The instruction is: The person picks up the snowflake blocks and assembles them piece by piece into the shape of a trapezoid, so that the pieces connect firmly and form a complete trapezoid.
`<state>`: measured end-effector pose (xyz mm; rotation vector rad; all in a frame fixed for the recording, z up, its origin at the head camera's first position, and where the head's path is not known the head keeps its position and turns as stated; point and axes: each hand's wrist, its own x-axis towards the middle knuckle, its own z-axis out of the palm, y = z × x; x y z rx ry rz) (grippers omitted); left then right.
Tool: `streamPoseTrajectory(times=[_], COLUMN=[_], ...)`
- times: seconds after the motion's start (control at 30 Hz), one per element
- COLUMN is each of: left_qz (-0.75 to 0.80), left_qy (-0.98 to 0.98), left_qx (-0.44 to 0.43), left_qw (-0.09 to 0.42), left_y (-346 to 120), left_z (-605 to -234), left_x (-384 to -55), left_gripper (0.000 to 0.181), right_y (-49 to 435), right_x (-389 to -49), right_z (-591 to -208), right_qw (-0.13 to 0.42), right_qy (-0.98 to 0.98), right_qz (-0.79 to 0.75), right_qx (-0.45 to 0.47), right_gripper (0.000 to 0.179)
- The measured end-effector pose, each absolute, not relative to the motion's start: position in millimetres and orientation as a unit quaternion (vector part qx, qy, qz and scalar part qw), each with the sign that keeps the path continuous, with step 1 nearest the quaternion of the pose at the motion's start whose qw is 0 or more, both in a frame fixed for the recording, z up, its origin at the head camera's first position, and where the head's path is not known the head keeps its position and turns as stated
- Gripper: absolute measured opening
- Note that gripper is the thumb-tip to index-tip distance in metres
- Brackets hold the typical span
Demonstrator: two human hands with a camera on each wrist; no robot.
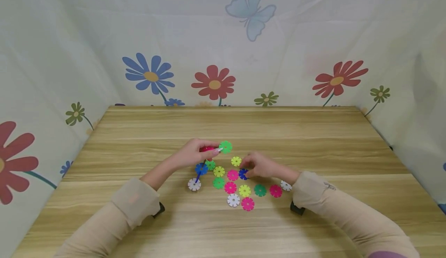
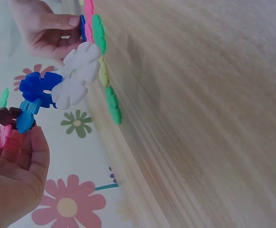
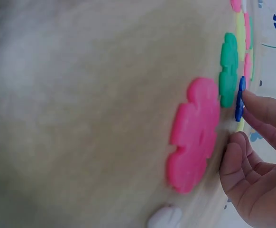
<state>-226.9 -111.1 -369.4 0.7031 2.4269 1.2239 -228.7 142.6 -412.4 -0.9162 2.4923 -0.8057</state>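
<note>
My left hand [image 1: 191,152] pinches a chain of interlocked notched flower discs above the table. The chain has a bright green disc [image 1: 225,147] at the fingertips, a pink disc [image 2: 5,136], a dark brownish disc [image 2: 8,117], a light blue disc [image 2: 28,116], a blue disc [image 2: 37,89] and a white disc [image 2: 76,75] at its lower end. My right hand [image 1: 262,165] is low over the loose discs, thumb and fingers gripping the edge of a dark blue disc [image 3: 241,99]. Its fingers partly hide that disc in the head view.
Loose discs lie around the hands: yellow [image 1: 244,190], pink [image 1: 247,203], white [image 1: 233,200], teal green [image 1: 260,190] and several others. One white disc [image 1: 286,185] sits by the right sleeve. A flowered curtain [image 1: 292,49] hangs behind the wooden table [image 1: 156,227].
</note>
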Motion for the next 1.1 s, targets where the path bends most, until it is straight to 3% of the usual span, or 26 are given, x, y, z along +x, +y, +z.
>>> streamPoseTrajectory(times=[0.33, 0.63, 1.1], left_qz=[0.428, 0.440, 0.469], left_qy=[0.852, 0.848, 0.820], left_qx=[0.252, 0.247, 0.291], left_qw=[0.164, 0.163, 0.153], left_y=[-111, -107, -103], left_z=[-372, -371, -372], left_x=[-228, -225, -223], left_gripper=[0.044, 0.042, 0.038], right_y=[141, 149, 150], right_x=[-227, -227, -223], right_z=[-412, -409, -369], right_qw=[0.170, 0.188, 0.110], right_qy=[0.889, 0.849, 0.816], right_qz=[-0.275, -0.400, -0.521], right_qx=[-0.323, -0.289, -0.227], right_gripper=[0.016, 0.014, 0.009])
